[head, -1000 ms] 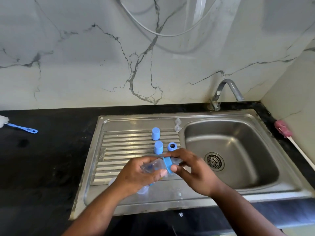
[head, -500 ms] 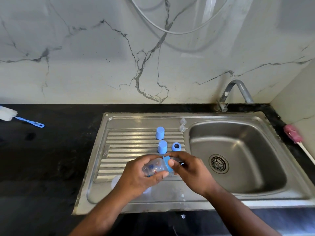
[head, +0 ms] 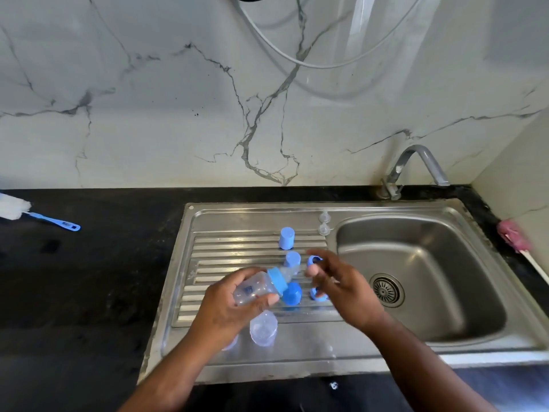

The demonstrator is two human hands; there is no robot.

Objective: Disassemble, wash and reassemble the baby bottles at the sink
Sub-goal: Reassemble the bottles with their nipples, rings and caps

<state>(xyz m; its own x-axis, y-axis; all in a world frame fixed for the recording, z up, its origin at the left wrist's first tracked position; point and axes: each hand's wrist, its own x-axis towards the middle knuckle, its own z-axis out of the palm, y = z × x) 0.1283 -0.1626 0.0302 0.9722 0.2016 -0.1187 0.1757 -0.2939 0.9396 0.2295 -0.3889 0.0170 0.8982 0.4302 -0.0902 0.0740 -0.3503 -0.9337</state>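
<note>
My left hand (head: 234, 307) grips a clear baby bottle (head: 252, 289), tilted over the drainboard with a blue collar (head: 277, 281) and a clear teat on its neck. My right hand (head: 338, 286) hovers just right of the bottle, fingers loose, holding nothing. Two blue caps (head: 286, 237) (head: 292, 258) stand on the ridges behind. A third blue cap (head: 292, 294) lies below the bottle's neck. Two blue rings (head: 315, 259) (head: 319, 296) lie by my right fingers. Another clear bottle body (head: 263, 328) lies near my left wrist. Two clear teats (head: 324, 223) sit at the basin's edge.
The steel sink basin (head: 430, 263) with its drain (head: 386, 289) lies to the right, under the tap (head: 416, 162). A blue-handled bottle brush (head: 44, 218) rests on the black counter at far left. A pink brush (head: 514, 236) lies by the right wall.
My right hand has come off the blue collar and drawn back to the right. The bottle stays in my left hand, now tilted with its neck up and to the right.
</note>
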